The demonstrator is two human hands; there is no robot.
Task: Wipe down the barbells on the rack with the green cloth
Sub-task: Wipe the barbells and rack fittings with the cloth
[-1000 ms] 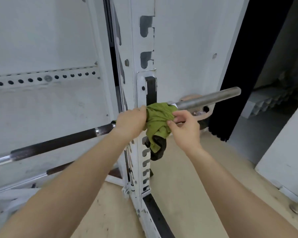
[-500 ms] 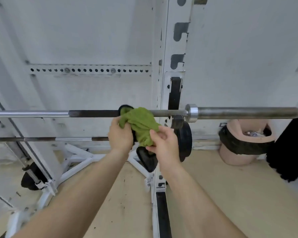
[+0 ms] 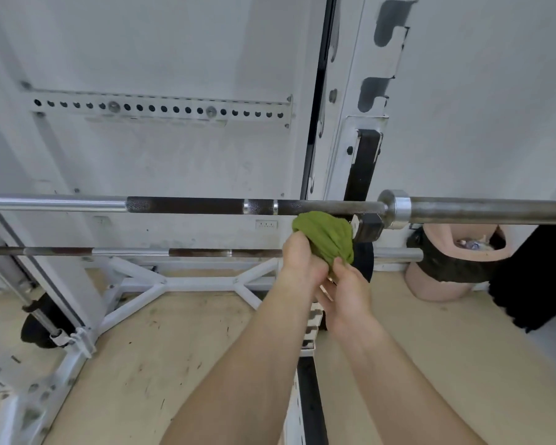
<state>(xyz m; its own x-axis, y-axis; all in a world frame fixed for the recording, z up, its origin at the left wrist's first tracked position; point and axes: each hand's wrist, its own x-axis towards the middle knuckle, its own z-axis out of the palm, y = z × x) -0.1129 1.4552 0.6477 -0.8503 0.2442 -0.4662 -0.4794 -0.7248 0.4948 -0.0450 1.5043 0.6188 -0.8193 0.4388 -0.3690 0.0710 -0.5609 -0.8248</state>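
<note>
Two hands of mine share the green cloth [image 3: 326, 237]. My left hand [image 3: 302, 261] grips the bunched wad from its left side, fingers curled round it. My right hand [image 3: 347, 293], just below and to the right, pinches its lower edge. The cloth sits above both hands, its top against the underside of the upper barbell [image 3: 190, 205], close beside the rack upright [image 3: 344, 91]. A lower barbell [image 3: 190, 252] runs off to the left of my left hand. Beyond my right hand, a pink bin [image 3: 446, 284] stands on the floor.

A white wall [image 3: 180, 43] meets a scuffed tan floor [image 3: 161, 364].
</note>
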